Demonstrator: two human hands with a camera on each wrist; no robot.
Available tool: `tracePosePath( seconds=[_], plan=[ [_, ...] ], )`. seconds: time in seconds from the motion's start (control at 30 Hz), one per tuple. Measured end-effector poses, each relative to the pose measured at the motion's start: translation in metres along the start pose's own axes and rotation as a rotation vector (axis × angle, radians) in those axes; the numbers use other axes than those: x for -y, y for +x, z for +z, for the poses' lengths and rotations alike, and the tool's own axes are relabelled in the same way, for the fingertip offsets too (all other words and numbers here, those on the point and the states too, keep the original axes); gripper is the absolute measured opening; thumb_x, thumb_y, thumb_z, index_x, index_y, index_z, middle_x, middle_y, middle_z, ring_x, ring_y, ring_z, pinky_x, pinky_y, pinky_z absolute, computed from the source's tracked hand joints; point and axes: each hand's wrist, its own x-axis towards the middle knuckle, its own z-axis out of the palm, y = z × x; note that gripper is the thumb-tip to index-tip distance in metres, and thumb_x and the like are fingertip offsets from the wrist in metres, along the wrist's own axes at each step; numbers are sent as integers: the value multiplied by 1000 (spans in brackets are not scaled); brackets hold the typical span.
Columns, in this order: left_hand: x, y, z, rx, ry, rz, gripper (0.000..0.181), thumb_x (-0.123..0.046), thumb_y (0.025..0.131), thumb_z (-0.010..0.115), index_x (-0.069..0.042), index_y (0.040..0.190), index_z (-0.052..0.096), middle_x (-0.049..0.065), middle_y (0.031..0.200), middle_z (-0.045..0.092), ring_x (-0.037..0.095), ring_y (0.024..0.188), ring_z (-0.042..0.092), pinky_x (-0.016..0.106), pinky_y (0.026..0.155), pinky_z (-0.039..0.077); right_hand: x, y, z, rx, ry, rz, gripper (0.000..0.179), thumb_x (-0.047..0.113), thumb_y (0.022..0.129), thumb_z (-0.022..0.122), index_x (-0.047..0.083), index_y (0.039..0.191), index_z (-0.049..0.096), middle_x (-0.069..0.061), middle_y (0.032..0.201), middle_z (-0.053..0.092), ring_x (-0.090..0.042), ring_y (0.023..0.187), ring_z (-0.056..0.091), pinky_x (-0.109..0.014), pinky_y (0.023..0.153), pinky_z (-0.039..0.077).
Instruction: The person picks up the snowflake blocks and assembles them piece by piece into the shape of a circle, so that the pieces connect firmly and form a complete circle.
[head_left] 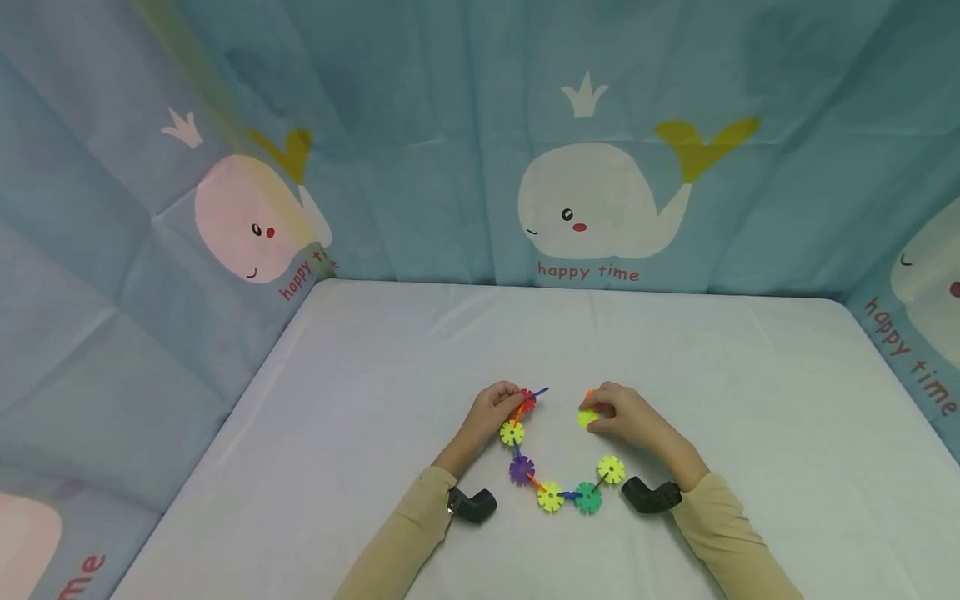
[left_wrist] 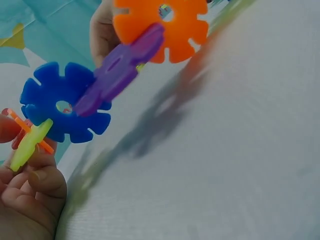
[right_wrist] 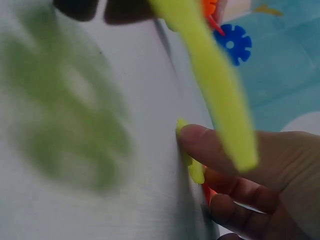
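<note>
A chain of slotted, flower-shaped plastic discs curves across the table. My left hand pinches its upper left end at a red disc, from which a blue disc sticks out. Below the fingers follow a yellow disc, a purple disc, a second yellow disc and a green disc, joined by edge-on discs. A third yellow disc ends the chain at the right. Apart from it, my right hand pinches a loose yellow disc together with an orange piece, partly hidden by the fingers.
A white cloth covers the table. Blue curtains with printed whales stand behind it and at both sides. Black wrist-worn devices, one at the left wrist and one at the right wrist, sit close to the chain.
</note>
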Motion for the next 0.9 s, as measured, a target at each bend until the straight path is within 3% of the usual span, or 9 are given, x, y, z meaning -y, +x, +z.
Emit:
tracePosePath(
  seconds=[0.17, 0.27, 0.37, 0.53, 0.77, 0.9],
  plan=[
    [-2, -1, -2, 62, 9, 10, 19, -12, 89, 55, 6, 95, 57, -1, 76, 59, 5, 63, 46, 19, 56, 38, 2, 2, 3, -35, 35, 56, 21, 5, 72, 74, 9, 84, 56, 3, 72, 45, -11, 63, 40, -26, 56, 37],
    [-1, 0, -3, 116, 24, 32, 24, -13, 89, 56, 7, 102, 59, 2, 85, 63, 6, 70, 51, 20, 62, 41, 6, 5, 6, -91, 124, 90, 20, 4, 74, 72, 9, 83, 54, 3, 70, 48, -10, 60, 45, -25, 53, 40],
    [0, 1, -3, 156, 39, 41, 26, -13, 89, 57, 7, 105, 60, 4, 89, 64, 7, 74, 54, 21, 65, 43, 10, 8, 11, -151, 314, 114, 15, 2, 78, 68, 3, 88, 57, -2, 74, 55, -15, 58, 54, -26, 52, 45],
    [-1, 1, -2, 167, 19, 49, 25, -11, 88, 57, 10, 102, 60, 6, 87, 65, 6, 73, 54, 20, 65, 42, 17, 10, 20, -209, 637, 154, 18, -2, 84, 59, -11, 99, 54, -17, 77, 57, -26, 60, 60, -32, 56, 49],
    [-1, 1, -3, 182, 0, 49, 22, -8, 87, 59, 11, 97, 61, 4, 79, 65, 8, 56, 45, 20, 50, 35, 18, 11, 23, -241, 682, 230, 25, 3, 86, 58, -13, 104, 51, -19, 73, 59, -19, 59, 59, -29, 58, 49],
    [0, 1, -3, 183, 23, 44, 20, -9, 85, 61, 8, 95, 64, 4, 78, 65, 9, 55, 44, 19, 48, 33, 18, 12, 23, -218, 684, 259, 22, 4, 86, 59, -12, 100, 52, -20, 71, 59, -20, 57, 58, -29, 57, 48]
  ],
)
